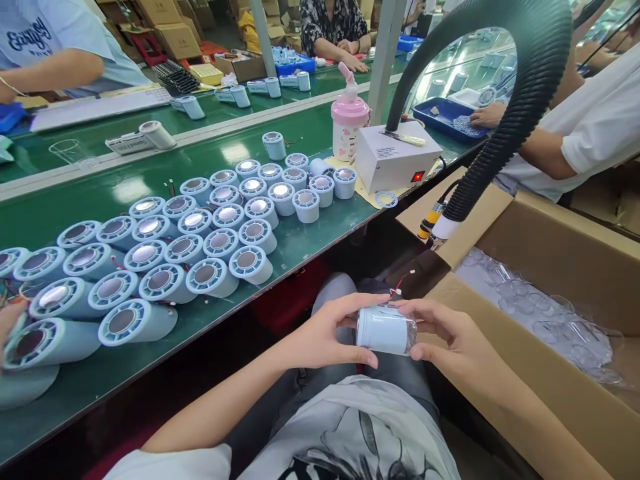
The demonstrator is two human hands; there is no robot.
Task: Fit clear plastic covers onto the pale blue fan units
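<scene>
Above my lap I hold a light-blue cylindrical housing (387, 330) on its side, with a clear plastic sleeve around its right part. My left hand (335, 333) grips its left end between thumb and fingers. At the clear right end, my right hand (450, 333) closes thumb and fingers on it. Thin red and black wires with a small white connector (399, 291) stick up behind the housing. Several similar light-blue housings (206, 277) with round silvery discs on top stand in rows on the green bench (300, 250) to the left.
An open cardboard box (540, 340) with several clear plastic sleeves (555, 320) is at my right. A white box-shaped device (395, 157) with a black hose (530, 113) stands near a pink bottle (349, 120). A co-worker's hand (487, 117) reaches into a blue tray (440, 120); another hand (11, 327) is at far left.
</scene>
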